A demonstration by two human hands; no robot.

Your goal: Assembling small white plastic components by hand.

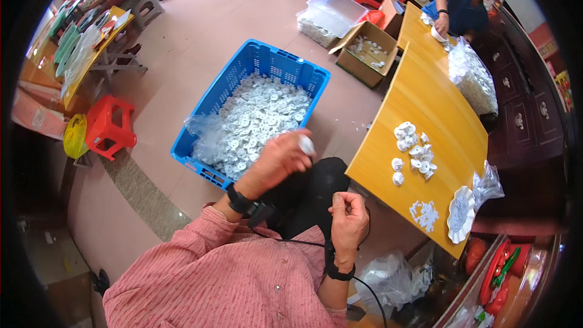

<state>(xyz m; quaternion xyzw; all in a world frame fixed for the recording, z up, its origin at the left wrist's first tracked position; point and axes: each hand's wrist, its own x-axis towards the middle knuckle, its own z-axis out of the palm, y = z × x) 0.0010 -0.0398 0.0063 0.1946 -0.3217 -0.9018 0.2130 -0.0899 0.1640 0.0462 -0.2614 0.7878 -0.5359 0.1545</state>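
Head view: white part (306, 145), left hand (274, 157)

White part: gripped in fingers, beside right edge of blue crate (276, 62). Right hand (349, 222): clenched, contents hidden. Crate: heaped with like parts (267, 109). Tabletop (449, 146), right: similar parts (424, 165), white bits (428, 215), scalloped dish (456, 238).

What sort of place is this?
Probably a small hand-assembly or sorting workshop: a blue crate full of small white parts, more laid out in groups on a yellow wooden table, and a co-worker in blue at its far end.
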